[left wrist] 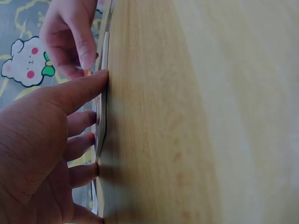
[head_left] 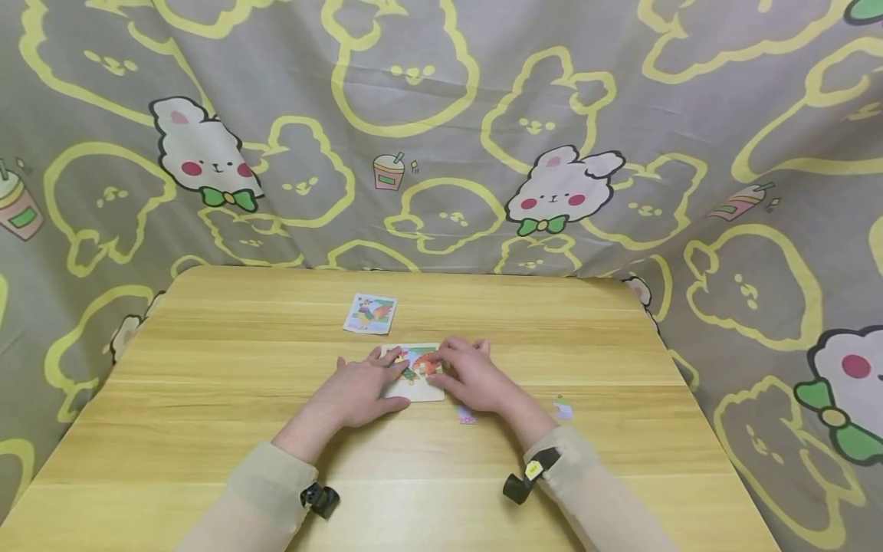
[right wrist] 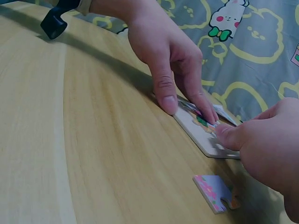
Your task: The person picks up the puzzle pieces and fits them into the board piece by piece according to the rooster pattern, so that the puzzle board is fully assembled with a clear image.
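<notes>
Fingers of the left hand (head_left: 359, 391): spread, laid over the left side of the puzzle board (head_left: 422, 392), thumb at its near edge. Fingers of the right hand (head_left: 476, 376): bent, thumb and fingertips meeting the board's right part; whether a piece is pinched there cannot be told. Puzzle board: one, flat on the wooden counter (head_left: 414, 498), coloured picture pieces along its far part, plain white along its near part; both hands hide portions of it. Loose piece (head_left: 467, 416), pink and lilac: one, near the board's near right corner, partly hidden by the right hand in the head view. Second piece (head_left: 562, 409), lilac and green: one, well to the right of the board, the right forearm lying between. Picture card (head_left: 370, 313), bird-like figure: one, beyond the board and slightly left. Sleeves, beige: two, nearer than the board, left (head_left: 265, 483) and right (head_left: 586, 475). Wrist devices, black: two, one per cuff, left (head_left: 320, 500) and right (head_left: 531, 477). Curtain (head_left: 441, 146), grey with rabbit and cup prints: beyond the board, behind the counter's far edge.
</notes>
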A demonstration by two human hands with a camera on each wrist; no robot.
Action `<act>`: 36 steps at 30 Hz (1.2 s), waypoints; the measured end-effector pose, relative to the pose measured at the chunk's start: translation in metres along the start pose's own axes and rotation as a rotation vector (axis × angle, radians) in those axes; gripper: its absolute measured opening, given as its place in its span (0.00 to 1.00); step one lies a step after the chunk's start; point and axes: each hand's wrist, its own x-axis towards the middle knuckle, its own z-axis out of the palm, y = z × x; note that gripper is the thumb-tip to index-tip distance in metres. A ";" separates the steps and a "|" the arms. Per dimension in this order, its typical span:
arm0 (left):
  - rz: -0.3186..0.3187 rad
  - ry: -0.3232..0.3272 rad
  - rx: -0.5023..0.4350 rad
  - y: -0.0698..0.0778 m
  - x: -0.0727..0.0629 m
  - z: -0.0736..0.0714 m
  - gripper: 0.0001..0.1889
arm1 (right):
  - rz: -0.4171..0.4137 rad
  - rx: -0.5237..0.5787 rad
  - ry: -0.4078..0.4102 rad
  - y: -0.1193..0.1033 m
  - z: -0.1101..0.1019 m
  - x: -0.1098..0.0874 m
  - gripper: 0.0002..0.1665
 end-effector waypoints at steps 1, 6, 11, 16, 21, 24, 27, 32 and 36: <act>0.001 0.000 -0.001 0.000 0.000 0.000 0.39 | 0.001 0.000 0.000 -0.001 0.001 0.001 0.23; 0.000 -0.005 -0.004 0.001 0.000 0.000 0.40 | 0.002 -0.029 0.001 -0.001 0.005 0.003 0.23; -0.003 -0.007 -0.004 0.001 0.001 0.000 0.40 | 0.005 -0.058 0.006 -0.001 0.007 0.004 0.22; 0.001 0.001 0.003 0.002 0.001 0.000 0.40 | 0.008 -0.061 0.023 0.000 0.010 0.004 0.23; 0.019 0.020 0.018 0.005 0.000 0.001 0.39 | 0.007 -0.055 0.049 0.001 0.013 0.004 0.23; 0.065 0.041 0.034 0.008 0.001 0.002 0.39 | 0.022 -0.050 0.051 0.001 0.014 0.005 0.24; 0.097 0.047 0.039 0.011 0.003 0.004 0.38 | 0.029 -0.039 0.043 0.001 0.014 0.005 0.25; 0.071 0.028 0.034 0.013 0.005 0.006 0.37 | 0.027 -0.022 0.014 0.001 0.011 0.005 0.26; 0.068 0.031 0.033 0.013 0.006 0.006 0.37 | 0.061 -0.002 0.013 0.003 0.008 0.003 0.24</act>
